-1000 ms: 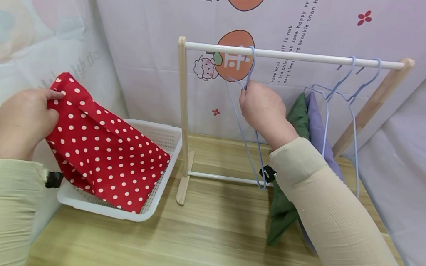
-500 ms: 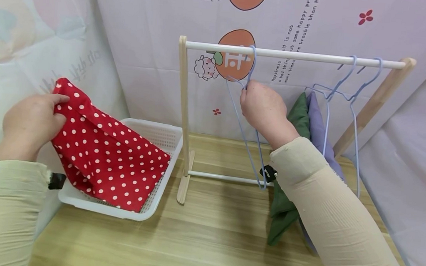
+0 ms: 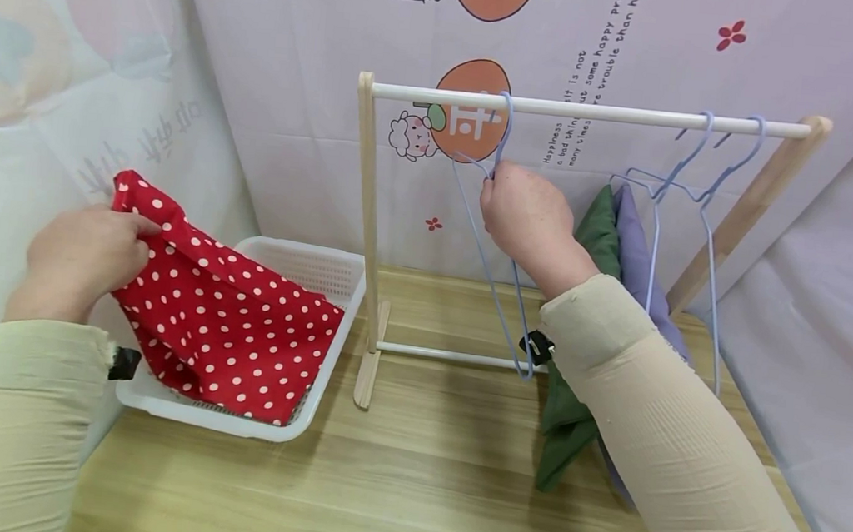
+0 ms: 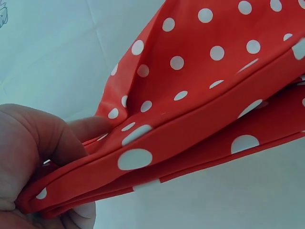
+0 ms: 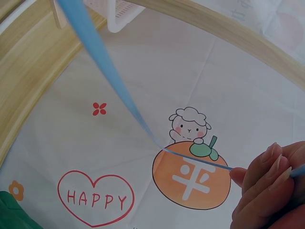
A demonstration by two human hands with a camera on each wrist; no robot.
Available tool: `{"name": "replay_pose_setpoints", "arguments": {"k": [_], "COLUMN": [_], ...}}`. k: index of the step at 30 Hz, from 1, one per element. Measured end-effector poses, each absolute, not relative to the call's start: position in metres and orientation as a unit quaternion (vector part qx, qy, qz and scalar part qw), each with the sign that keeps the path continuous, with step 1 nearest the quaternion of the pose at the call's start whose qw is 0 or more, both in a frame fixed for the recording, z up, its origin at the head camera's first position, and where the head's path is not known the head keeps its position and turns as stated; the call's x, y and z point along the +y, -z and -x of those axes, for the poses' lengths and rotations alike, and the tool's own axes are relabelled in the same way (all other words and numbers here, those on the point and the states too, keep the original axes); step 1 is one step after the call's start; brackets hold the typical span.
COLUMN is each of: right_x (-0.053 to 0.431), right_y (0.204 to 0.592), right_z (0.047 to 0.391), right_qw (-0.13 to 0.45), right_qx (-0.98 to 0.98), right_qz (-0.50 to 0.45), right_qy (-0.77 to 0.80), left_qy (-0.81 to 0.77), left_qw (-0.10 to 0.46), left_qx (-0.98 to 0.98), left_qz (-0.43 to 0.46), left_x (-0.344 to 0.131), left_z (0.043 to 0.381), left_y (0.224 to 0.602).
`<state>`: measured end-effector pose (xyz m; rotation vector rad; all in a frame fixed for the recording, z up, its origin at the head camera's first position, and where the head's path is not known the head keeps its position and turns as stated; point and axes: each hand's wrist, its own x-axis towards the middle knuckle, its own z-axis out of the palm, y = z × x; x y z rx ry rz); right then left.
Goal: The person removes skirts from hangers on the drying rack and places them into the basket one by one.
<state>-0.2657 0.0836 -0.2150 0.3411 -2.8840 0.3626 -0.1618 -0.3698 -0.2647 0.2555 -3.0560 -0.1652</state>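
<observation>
At the left, my left hand [image 3: 89,252] pinches the upper corner of a red cloth [image 3: 241,331] with white polka dots. Its lower part lies in a white plastic basket [image 3: 309,415]. In the left wrist view, thumb and fingers clasp the folded, stitched edge of the red cloth [image 4: 190,124]; whether it is a garment I cannot tell. My right hand [image 3: 528,211] grips a light-blue clothes hanger [image 3: 489,254] just below its hook, which hangs on the rack's white bar. The right wrist view shows curled fingers [image 5: 267,191] around the thin hanger wire [image 5: 114,86].
A wooden rack [image 3: 367,211] with a white top rail [image 3: 596,112] stands on the wood-grain table [image 3: 379,479]. Two more blue hangers [image 3: 710,272] hang at its right, near green fabric [image 3: 563,444] and purple fabric [image 3: 641,258]. White printed sheets [image 3: 301,47] enclose the back and sides.
My left hand has moved right and down with the corner of the red polka-dot cloth, which sags lower over the basket. My right hand and the hanger have stayed in place.
</observation>
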Motion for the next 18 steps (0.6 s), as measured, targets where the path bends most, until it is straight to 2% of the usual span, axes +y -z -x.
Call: {"name": "replay_pose_setpoints", "arguments": {"k": [18], "right_x": [0.083], "right_y": [0.214], "right_z": [0.265], "right_qw": [0.101], "right_qx": [-0.98], "right_qz": [-0.114], "right_qy": [-0.128], "left_qy": [0.043], "left_qw": [0.056], "left_qx": [-0.997], "left_qz": [-0.012], "left_x": [-0.326], "left_z": [0.179], "left_y": [0.294]}}
